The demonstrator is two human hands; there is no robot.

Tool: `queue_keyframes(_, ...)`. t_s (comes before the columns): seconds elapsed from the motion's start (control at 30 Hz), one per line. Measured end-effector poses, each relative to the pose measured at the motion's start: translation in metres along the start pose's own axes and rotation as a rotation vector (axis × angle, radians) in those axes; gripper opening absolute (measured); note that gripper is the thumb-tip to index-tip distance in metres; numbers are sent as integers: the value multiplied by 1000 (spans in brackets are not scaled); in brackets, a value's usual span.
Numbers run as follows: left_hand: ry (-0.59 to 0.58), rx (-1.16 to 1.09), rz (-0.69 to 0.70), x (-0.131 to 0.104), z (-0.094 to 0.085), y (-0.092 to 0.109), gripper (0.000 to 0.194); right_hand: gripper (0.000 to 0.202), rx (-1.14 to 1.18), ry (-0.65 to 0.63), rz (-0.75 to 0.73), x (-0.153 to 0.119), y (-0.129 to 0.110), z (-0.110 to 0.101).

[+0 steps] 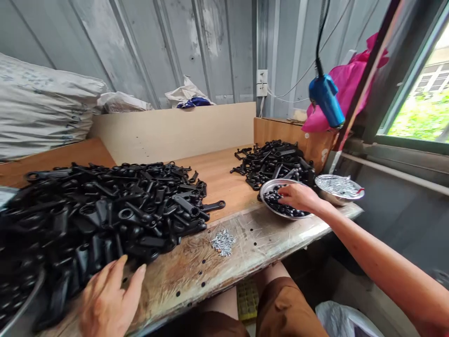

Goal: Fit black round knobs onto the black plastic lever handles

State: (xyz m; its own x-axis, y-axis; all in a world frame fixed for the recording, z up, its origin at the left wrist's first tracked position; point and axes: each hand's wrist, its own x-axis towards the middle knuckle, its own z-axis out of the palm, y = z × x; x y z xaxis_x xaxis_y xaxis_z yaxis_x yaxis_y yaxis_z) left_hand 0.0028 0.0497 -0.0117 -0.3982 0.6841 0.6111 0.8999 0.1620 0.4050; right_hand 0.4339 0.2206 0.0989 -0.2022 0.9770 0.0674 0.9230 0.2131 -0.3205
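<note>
Two metal bowls stood at the right end of the workbench. The nearer bowl held small black round parts, and the person's right hand reached into it, fingers curled down onto the parts; whether they had closed on one could not be told. The farther bowl, just beside it at the bench corner, held small silvery metal pieces.

The left hand lay open and flat at the near edge of the bench, fingers spread and released, its fingertips touching the foot of a large heap of black plastic levers that covered the left half of the top. A small cluster of silvery pins lay on the bare worn wood between the heap and the nearer bowl. A smaller heap of the same black levers lay behind the bowls, against a cardboard box.

A blue tool hung on a black cable above the bowls, in front of a pink bag. A white sack at far left bore faint print, too blurred to read. A window stood at the right.
</note>
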Motion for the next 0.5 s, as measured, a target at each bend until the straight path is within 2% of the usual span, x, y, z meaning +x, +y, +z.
queue_keyframes(0.1, -48, 144, 11, 3, -3, 5, 53, 34, -155, -112, -48, -3, -4, 14)
queue_keyframes(0.23, -100, 229, -25, -5, 0, 7, 50, 40, -296, -157, -99, 4, -3, 23)
queue_keyframes(0.37, -126, 249, -93, -11, -1, 12, 43, 42, -362, -130, -122, 7, 0, 33)
queue_keyframes(0.43, -141, 237, -132, -12, -5, 17, 41, 40, -374, -122, -128, 6, 9, 38)
queue_keyframes(0.5, -156, 221, -184, -11, -9, 23, 41, 34, -349, -33, -164, 7, 24, 44)
